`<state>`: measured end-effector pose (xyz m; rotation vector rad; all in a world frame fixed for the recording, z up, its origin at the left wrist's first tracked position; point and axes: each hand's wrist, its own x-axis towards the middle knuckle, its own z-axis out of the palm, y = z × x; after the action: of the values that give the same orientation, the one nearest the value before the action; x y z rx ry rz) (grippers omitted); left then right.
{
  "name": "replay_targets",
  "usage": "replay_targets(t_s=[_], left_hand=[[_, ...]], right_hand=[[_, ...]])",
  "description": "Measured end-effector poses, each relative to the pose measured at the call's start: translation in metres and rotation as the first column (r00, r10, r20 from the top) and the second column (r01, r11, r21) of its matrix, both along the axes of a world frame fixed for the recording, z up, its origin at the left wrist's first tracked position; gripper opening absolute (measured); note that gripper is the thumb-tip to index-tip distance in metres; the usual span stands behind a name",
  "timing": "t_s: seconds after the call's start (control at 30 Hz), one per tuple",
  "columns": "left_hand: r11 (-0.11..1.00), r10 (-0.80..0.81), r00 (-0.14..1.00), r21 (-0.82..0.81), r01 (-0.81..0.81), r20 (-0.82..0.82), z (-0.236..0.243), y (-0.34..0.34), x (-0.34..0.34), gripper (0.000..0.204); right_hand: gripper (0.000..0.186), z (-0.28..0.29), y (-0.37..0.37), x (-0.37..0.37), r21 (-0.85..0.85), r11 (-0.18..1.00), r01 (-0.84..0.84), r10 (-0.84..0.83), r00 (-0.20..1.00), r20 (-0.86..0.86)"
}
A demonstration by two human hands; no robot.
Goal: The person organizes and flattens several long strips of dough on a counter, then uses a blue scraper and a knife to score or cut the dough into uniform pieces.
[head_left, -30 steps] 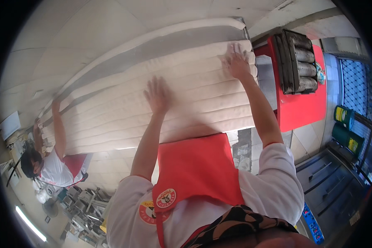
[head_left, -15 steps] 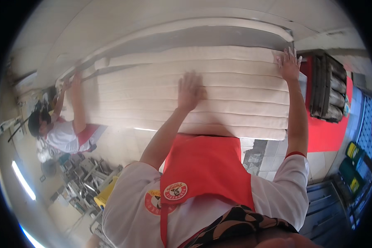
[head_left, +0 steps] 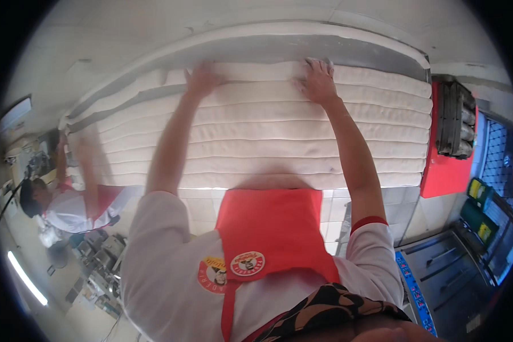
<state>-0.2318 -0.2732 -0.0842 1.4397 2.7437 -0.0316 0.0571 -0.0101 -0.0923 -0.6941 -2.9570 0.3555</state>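
Long pale strips of dough (head_left: 256, 132) lie side by side across the table. My left hand (head_left: 204, 80), somewhat blurred, is on the farthest strip of the stack, its thumb apart from the fingers. Farther right along that same strip (head_left: 256, 72), my right hand (head_left: 318, 81) rests with its fingers spread over the dough. Neither hand is closed around anything. Beyond the strip runs a grey band of bare tabletop (head_left: 256, 48), and past it another narrow dough strip (head_left: 256, 28) along the far edge.
At the table's left end a co-worker (head_left: 68, 202) reaches over the dough with both arms. Dark metal baking tins (head_left: 456, 119) stand on a red surface (head_left: 443, 176) to the right. Dark metal equipment (head_left: 444, 268) is at the lower right.
My right hand has moved left from the strip's right end toward its middle. My left hand has gone from the middle strips out to the far strip, and leftward. The view has shifted.
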Motion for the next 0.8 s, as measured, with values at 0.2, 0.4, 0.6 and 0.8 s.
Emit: replay_targets(t_s=[0.2, 0.4, 0.6, 0.8], left_hand=[[0.982, -0.133, 0.836, -0.042, 0.184, 0.533, 0.015, 0.001, -0.052, 0.081], [0.999, -0.042, 0.532, 0.053, -0.004, 0.846, 0.072, 0.049, -0.041, 0.075], [0.953, -0.157, 0.792, -0.121, 0.279, 0.590, -0.041, 0.051, -0.058, 0.066], [0.994, -0.010, 0.842, -0.087, 0.067, 0.539, 0.041, 0.074, 0.029, 0.099]], right_hand=[[0.076, 0.027, -0.029, -0.026, -0.051, 0.997, 0.057, -0.055, 0.998, 0.038], [0.074, -0.006, -0.048, -0.001, 0.096, 0.983, 0.155, -0.165, 0.980, 0.109], [0.068, 0.008, -0.064, -0.030, 0.147, 0.982, 0.116, -0.140, 0.976, 0.166], [0.070, 0.009, -0.058, -0.020, 0.090, 0.991, 0.096, -0.116, 0.957, 0.266]])
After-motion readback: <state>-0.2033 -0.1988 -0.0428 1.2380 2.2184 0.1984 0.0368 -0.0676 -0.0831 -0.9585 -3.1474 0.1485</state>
